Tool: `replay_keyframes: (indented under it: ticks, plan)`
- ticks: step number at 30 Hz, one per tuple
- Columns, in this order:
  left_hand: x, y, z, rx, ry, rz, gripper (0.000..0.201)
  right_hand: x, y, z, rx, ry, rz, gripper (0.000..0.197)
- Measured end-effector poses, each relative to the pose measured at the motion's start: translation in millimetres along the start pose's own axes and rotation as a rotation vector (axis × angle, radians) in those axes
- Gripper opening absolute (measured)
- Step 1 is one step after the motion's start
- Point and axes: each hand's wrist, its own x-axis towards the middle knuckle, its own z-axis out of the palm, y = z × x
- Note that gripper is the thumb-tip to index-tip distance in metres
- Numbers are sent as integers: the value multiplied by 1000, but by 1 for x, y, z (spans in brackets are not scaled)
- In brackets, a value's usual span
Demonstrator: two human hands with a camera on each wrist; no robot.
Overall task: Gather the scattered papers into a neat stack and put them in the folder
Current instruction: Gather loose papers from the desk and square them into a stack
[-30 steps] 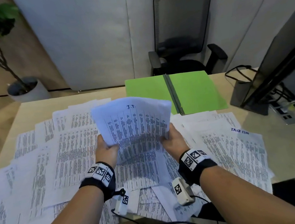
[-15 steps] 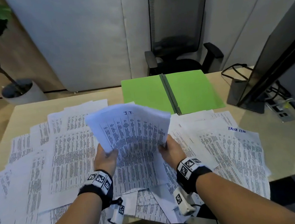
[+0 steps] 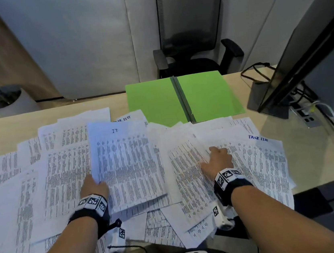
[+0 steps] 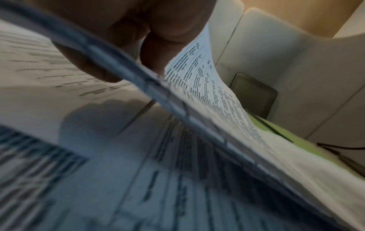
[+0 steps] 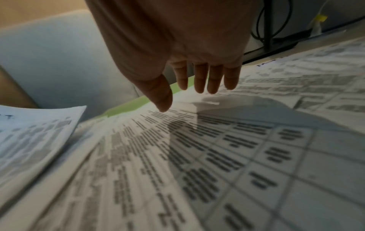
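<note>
My left hand (image 3: 93, 186) grips the stack (image 3: 124, 163); my right hand (image 3: 216, 162), fingers straight, hovers over loose papers (image 3: 256, 157) toward the worktop's right edge.

Handwritten "IT" is showing at the top of the sheaf of papers (image 3: 124, 163), center of the head view; the left hand (image 3: 93, 186) is gripping that sheaf at its left edge. Blue handwritten "TASK LIST" is showing on a loose sheet (image 3: 266, 152) at right of center. A partly covered heading, reading roughly "LIST", is showing on a sheet (image 3: 128, 118) just below the green folder (image 3: 152, 100). The printed table text on all sheets is too small to read. The wristbands (image 3: 92, 202) are carrying black-and-white square code markers.
</note>
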Motion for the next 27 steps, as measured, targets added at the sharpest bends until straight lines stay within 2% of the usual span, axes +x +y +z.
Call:
replay_keyframes:
  ticks: [4,6,8,10,12,16,20,22,24,25,27]
  plan:
    - [7,-20,9,101,-114,-58,20,1,4,4,-117,-74,66,87]
    - [6,-24,13,123,-120,-65,13,6,4,8,-105,-101,97,87]
    - [8,-26,14,133,-123,-59,9,10,4,10,-57,-134,91,74]
    - [10,-27,13,145,-131,-63,8,11,1,6,53,-97,15,43]
    - [12,-28,13,151,-132,-64,11,10,-5,-6,169,50,-79,21]
    - [7,-22,8,135,-150,-63,16,6,-32,-42,342,424,-223,13]
    - [3,-21,8,86,-134,-45,30,-4,-68,-66,536,579,-662,14]
    - [-5,-19,7,28,-88,-8,34,-15,-86,-74,556,604,-848,14]
    - [-16,-17,4,-81,-63,31,54,-24,-103,-78,583,581,-951,18]
    - [-22,-15,2,-124,-60,55,68,-28,-110,-76,621,549,-955,20]
    - [-21,-15,-1,-151,-65,117,81,-35,-122,-71,722,384,-785,24]
